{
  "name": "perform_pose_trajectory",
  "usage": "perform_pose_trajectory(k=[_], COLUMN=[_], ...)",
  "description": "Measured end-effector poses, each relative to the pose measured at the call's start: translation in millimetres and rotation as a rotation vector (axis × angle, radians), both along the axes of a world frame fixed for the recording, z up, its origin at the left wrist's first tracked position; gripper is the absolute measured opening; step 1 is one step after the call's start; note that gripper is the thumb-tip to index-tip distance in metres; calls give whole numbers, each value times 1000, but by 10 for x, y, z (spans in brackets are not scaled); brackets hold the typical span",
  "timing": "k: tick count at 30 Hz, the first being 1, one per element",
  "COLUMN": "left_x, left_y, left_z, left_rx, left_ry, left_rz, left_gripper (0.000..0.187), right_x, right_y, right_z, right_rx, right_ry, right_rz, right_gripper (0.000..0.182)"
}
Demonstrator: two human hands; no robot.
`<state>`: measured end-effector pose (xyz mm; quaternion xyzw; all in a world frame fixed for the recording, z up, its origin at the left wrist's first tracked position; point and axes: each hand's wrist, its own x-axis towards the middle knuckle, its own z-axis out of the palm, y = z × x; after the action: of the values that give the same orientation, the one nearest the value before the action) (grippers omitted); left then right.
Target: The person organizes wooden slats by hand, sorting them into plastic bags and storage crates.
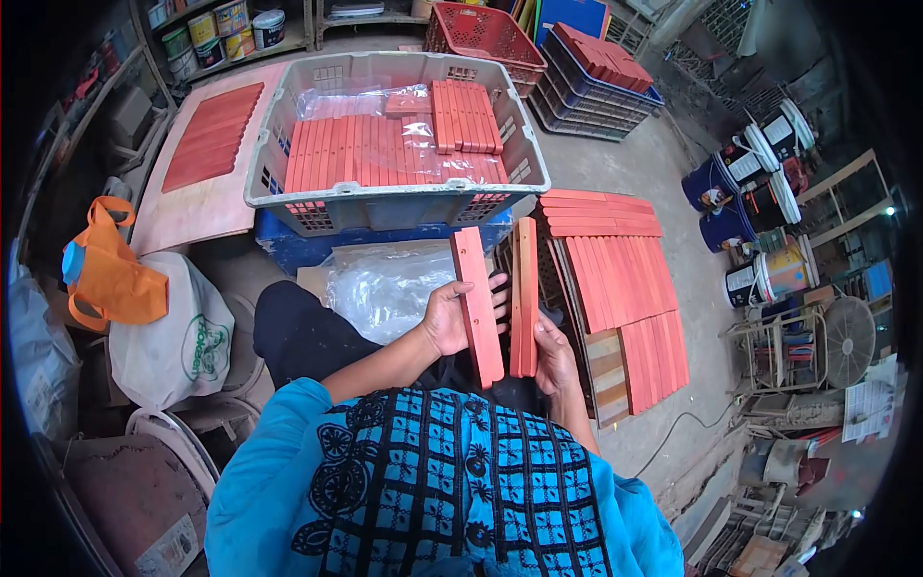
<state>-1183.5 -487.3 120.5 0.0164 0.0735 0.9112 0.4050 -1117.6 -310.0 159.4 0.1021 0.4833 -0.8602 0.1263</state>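
Fingers (pixel 498 281) hold red bars (pixel 477 322); loaded crate (pixel 404 196) stands ahead.

No text is readable, white bag (pixel 173 332) included.

Blocks (pixel 477 308) partly hide both your left hand (pixel 556 358) and your right hand (pixel 444 319); the picture's lower edge cuts off your shirt (pixel 481 481).
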Motion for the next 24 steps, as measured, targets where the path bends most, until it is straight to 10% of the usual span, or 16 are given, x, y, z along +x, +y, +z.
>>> perform_pose_trajectory(k=[24], left_x=[20], left_y=[192], left_z=[-201], left_rx=[-535], left_ry=[-147], left_rz=[358], left_gripper=[32], right_x=[97], right_y=[-425], right_z=[-35], right_rx=[190], right_ry=[-43], right_rz=[128], right_gripper=[39])
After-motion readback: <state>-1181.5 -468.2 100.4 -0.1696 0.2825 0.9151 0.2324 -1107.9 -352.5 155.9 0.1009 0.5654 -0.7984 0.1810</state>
